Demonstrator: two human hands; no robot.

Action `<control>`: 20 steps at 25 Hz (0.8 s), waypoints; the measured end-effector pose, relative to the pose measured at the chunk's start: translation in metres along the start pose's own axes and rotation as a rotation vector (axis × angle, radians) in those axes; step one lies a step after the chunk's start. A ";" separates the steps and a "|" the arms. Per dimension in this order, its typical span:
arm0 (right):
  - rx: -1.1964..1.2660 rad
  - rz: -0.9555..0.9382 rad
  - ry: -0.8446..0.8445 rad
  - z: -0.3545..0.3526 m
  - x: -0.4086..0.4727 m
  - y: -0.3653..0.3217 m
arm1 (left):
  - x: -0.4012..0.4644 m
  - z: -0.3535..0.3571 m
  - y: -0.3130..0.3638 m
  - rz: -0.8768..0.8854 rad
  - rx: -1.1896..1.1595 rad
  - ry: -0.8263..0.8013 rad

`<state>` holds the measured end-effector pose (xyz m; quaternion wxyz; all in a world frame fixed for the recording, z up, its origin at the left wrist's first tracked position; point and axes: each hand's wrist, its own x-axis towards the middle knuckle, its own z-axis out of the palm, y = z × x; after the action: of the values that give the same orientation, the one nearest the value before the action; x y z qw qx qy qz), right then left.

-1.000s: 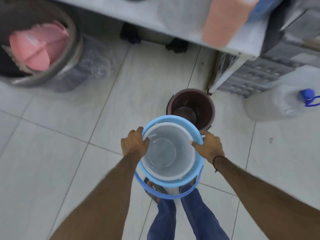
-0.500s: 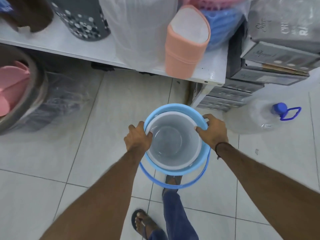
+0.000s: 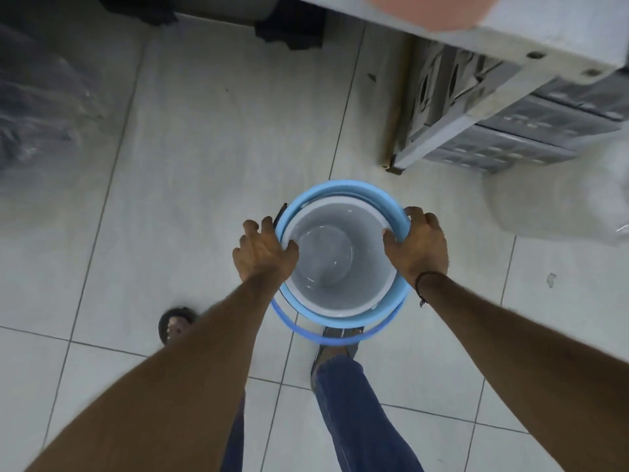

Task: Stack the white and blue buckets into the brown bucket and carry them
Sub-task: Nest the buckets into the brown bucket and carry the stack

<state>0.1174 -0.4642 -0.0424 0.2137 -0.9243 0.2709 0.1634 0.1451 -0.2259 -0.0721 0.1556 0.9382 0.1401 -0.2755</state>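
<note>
Clamped at opposite rims by left hand (image 3: 263, 255) and right hand (image 3: 417, 247), white bucket (image 3: 335, 264) nested in blue bucket (image 3: 343, 195) above floor; brown bucket unseen; slippage possible if either grip loosens.

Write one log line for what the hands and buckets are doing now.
left hand: gripping rim | right hand: gripping rim | white bucket: nested in blue bucket | brown bucket: barely visible

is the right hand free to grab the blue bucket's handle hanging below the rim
Probably not right now. The right hand is clamped on the rim of the blue bucket, as is the left hand. The handle hangs unobstructed, but letting go would leave one hand carrying the stack.
</note>
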 end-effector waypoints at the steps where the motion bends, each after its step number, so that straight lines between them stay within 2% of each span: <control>1: 0.002 0.036 -0.039 0.006 0.002 0.003 | 0.007 0.004 -0.002 0.012 -0.064 -0.023; 3: 0.037 0.167 -0.162 0.013 0.000 0.008 | 0.017 0.005 -0.007 0.009 -0.254 -0.132; 5: 0.074 0.253 -0.207 0.016 -0.009 0.005 | 0.022 -0.002 -0.016 0.039 -0.240 -0.174; 7: 0.075 0.228 -0.193 0.011 -0.029 -0.014 | 0.015 -0.026 -0.031 0.043 -0.144 -0.164; 10: 0.107 0.157 -0.175 -0.026 -0.070 -0.076 | -0.012 -0.100 -0.056 -0.015 -0.216 -0.148; 13: 0.121 0.117 -0.222 -0.087 -0.112 -0.158 | -0.050 -0.212 -0.076 -0.059 -0.241 -0.110; 16: 0.171 0.058 -0.249 -0.173 -0.171 -0.264 | -0.097 -0.370 -0.106 -0.080 -0.242 -0.071; 20: 0.176 -0.092 -0.279 -0.282 -0.217 -0.390 | -0.135 -0.561 -0.129 -0.022 -0.233 -0.064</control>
<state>0.2190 -0.2099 0.4093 0.3368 -0.8817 0.2091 0.2558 0.2562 0.0749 0.4248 0.2647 0.9029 0.1765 -0.2891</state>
